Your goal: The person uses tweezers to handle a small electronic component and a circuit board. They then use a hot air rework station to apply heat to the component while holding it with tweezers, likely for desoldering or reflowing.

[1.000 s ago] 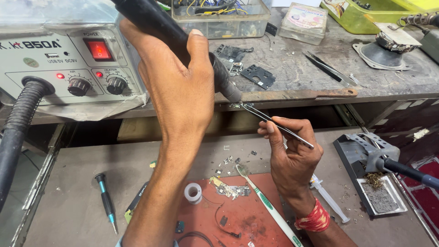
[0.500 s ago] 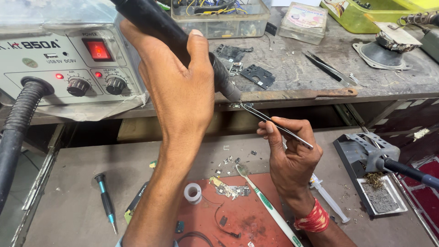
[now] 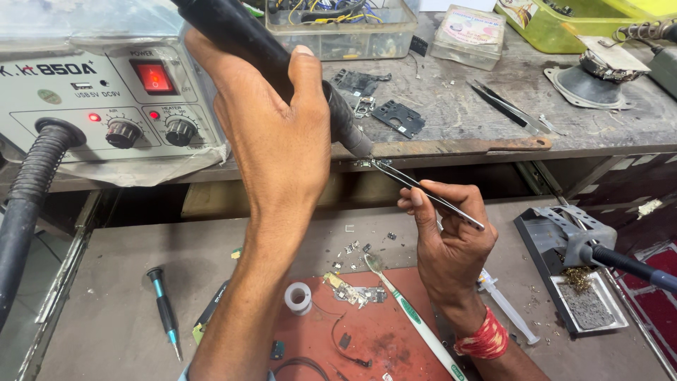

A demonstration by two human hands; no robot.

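1. Black hot-air wand (image 3: 282, 63) is wrapped in the left hand (image 3: 275, 141), nozzle at the upper surface (image 3: 493, 120) edge.
2. Right hand (image 3: 451, 240) pinches tweezers (image 3: 430, 196) on a tiny chip (image 3: 366, 164) there.
3. Open room lies below, beside the red mat (image 3: 381, 339).
4. Grey station (image 3: 106, 106) sits left, clear box (image 3: 338, 28) behind.

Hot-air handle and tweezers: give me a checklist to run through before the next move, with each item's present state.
1. Left hand wrapped firmly around the hot-air handle: ok.
2. Right hand pinching the tweezers: ok.
3. Tweezer tips meeting the nozzle at the shelf edge: ok.
4. Small part gripped in the tweezer tips: cannot tell, too small.
5. Rework station powered, red switch lit: ok.
6. Hose free of kinks: cannot tell, runs out of view.
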